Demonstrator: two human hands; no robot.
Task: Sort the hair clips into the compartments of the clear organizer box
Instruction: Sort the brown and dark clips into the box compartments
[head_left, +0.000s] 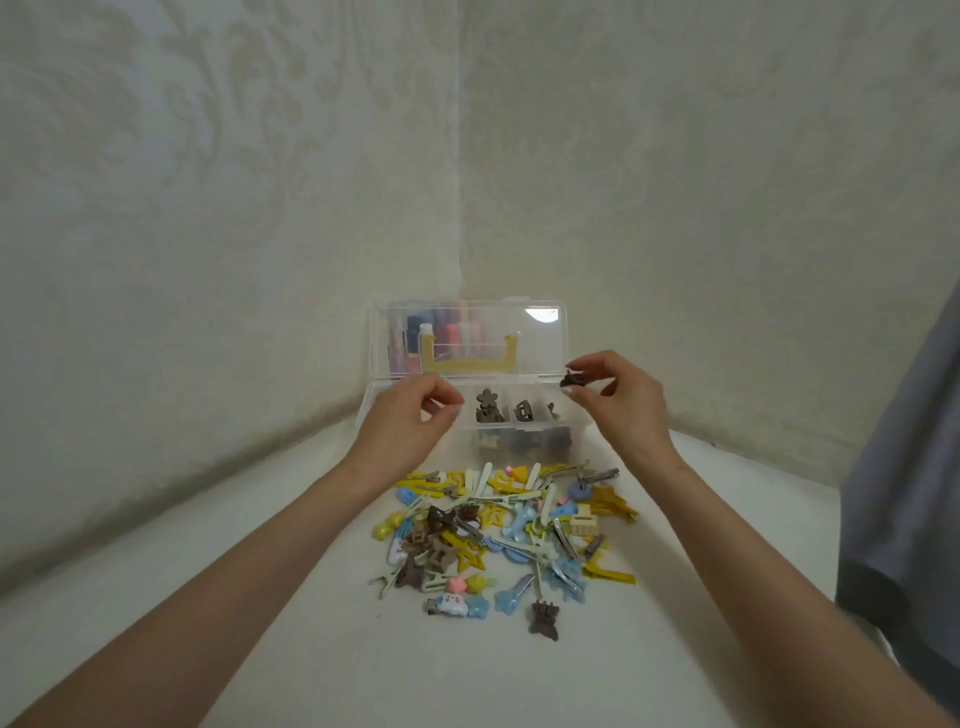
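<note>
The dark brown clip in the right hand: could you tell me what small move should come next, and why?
Probably lower the right hand leftward and release the dark brown clip into a tray compartment of the clear organizer box. The clip is pinched above the box's right end, and the compartments there already hold brown clips. The left hand appears empty.

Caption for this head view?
Right hand holds a small dark brown claw clip above the clear plastic organizer box.
</note>
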